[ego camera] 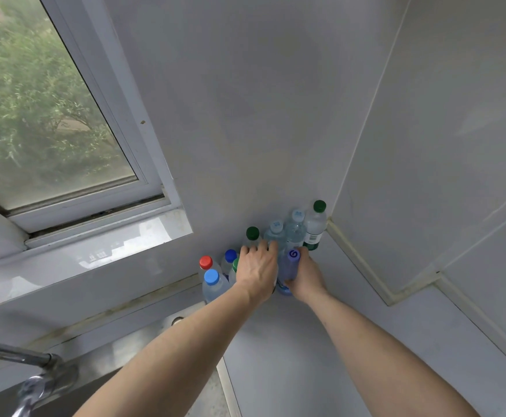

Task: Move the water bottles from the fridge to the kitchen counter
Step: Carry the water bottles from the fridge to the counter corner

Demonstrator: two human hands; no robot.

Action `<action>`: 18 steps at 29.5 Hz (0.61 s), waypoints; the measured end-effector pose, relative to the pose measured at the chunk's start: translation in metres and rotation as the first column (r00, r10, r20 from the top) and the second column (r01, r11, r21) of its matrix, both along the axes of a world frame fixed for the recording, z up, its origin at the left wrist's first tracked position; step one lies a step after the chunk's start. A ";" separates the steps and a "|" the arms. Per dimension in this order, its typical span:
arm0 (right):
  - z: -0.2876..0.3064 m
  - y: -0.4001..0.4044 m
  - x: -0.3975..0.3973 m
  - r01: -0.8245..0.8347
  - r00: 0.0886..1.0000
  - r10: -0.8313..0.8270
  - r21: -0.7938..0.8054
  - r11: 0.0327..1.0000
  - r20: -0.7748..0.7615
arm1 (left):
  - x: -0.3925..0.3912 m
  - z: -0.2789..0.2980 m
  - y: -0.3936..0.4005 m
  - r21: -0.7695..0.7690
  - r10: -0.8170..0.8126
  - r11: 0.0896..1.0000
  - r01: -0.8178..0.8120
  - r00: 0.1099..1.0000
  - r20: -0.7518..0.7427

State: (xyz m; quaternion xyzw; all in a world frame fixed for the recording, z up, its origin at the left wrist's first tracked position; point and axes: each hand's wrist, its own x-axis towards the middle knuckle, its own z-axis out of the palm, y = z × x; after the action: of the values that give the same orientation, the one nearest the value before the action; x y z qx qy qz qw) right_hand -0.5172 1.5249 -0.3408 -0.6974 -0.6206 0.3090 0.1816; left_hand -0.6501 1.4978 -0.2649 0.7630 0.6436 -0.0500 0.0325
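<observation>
Gripped in the right hand (307, 276), a bottle with a purple cap (288, 270) stands low and centre in the frame on the grey kitchen counter (290, 341); the fingers curl round its far side, and the cap bears a dark swirl mark that cannot be read as a name. Left hand (257, 267), palm down, lies over a neighbouring bottle whose body is hidden; whether its fingers close on that bottle cannot be told. Eight more caps show in the cluster against the wall: one red (206, 262), two blue (212, 277), three green, the tallest at the corner (319, 206), and two pale blue (276, 227). The corner bottle's white label (313, 237) carries print too small to read. Left of centre is a window (44, 115); at the lower left, a metal tap (32, 377) over a sink (143, 341).
</observation>
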 end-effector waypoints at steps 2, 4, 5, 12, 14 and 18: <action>-0.003 0.005 -0.005 -0.005 1.000 0.005 0.004 1.000 0.008 | 0.000 0.001 0.001 -0.013 0.007 1.000 -0.007 1.000 -0.007; -0.008 0.011 -0.007 -0.023 0.999 0.023 -0.001 1.000 0.041 | 0.000 0.003 0.001 -0.013 0.011 1.000 -0.012 1.000 -0.008; -0.009 0.013 -0.006 -0.028 0.998 0.028 -0.005 1.000 0.050 | 0.001 0.003 0.001 -0.014 0.010 1.000 -0.010 1.000 -0.009; -0.012 0.023 -0.004 -0.062 0.997 0.062 0.009 0.998 0.054 | 0.002 0.004 0.002 -0.025 0.009 1.000 -0.009 1.000 -0.019; -0.018 0.026 -0.006 -0.058 0.996 0.057 0.021 0.998 0.064 | 0.002 0.003 0.002 -0.025 0.008 1.000 -0.008 1.000 -0.009; -0.029 0.026 -0.007 -0.072 0.997 0.071 0.015 0.997 0.041 | 0.000 0.001 0.002 -0.022 0.004 1.000 -0.004 1.000 -0.004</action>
State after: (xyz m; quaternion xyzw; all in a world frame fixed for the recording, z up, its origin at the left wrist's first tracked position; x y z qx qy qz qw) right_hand -0.5244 1.5514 -0.3702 -0.6793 -0.6513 0.2959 0.1635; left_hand -0.6500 1.4997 -0.2642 0.7614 0.6445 -0.0582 0.0397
